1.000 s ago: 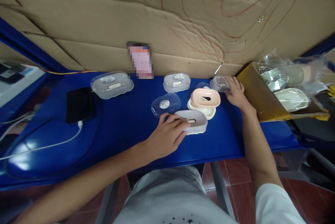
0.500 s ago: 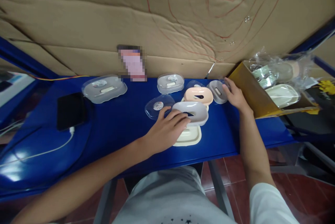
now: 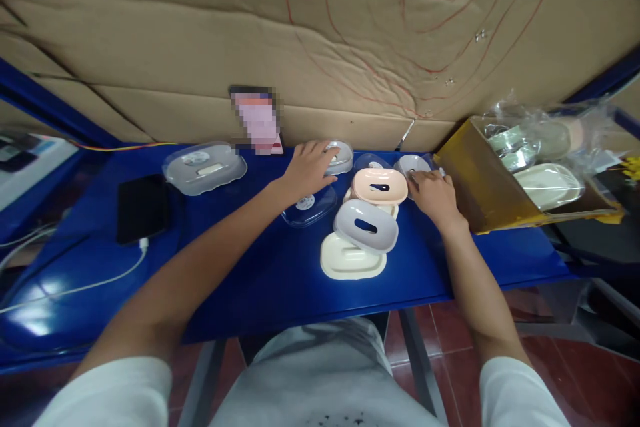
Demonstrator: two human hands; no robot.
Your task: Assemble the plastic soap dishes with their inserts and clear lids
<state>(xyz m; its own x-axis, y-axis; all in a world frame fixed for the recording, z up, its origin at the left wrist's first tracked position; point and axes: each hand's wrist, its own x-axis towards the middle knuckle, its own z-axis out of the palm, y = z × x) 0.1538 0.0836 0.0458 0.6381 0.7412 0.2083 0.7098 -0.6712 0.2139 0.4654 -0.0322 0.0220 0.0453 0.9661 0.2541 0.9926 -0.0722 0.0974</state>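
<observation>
1. Left hand [image 3: 307, 170]: fingers loosely spread and laid over the lidded grey dish [image 3: 341, 162]; whether they grip or only rest, cannot tell.
2. Right hand [image 3: 434, 197]: fingers curled at the near side of the small grey dish [image 3: 411, 164]; fingertips partly hidden, closure cannot be told.
3. Clear lid [image 3: 320, 208], round label: flat on the blue table [image 3: 255, 280], just below the left hand.
4. Peach insert [image 3: 375, 178], slotted: between the hands, overlapping a cream piece [image 3: 394, 210].
5. Lilac insert [image 3: 345, 214], slotted: nearer the body than both hands, tilted, partly over the cream base [image 3: 353, 267].
6. Second lidded dish [image 3: 193, 177], grey: well to the left of the left hand.
7. Cardboard box [image 3: 473, 184], holding wrapped pieces [image 3: 550, 187]: beyond the right hand, on its right.
8. Step in hand, as judged: handling two grey dishes, one under each hand; the inserts lie apart from both.
9. Requirement, as judged: a secure hold on each dish's sides, light pressure on the clear cover, and clearance from the peach insert between.
</observation>
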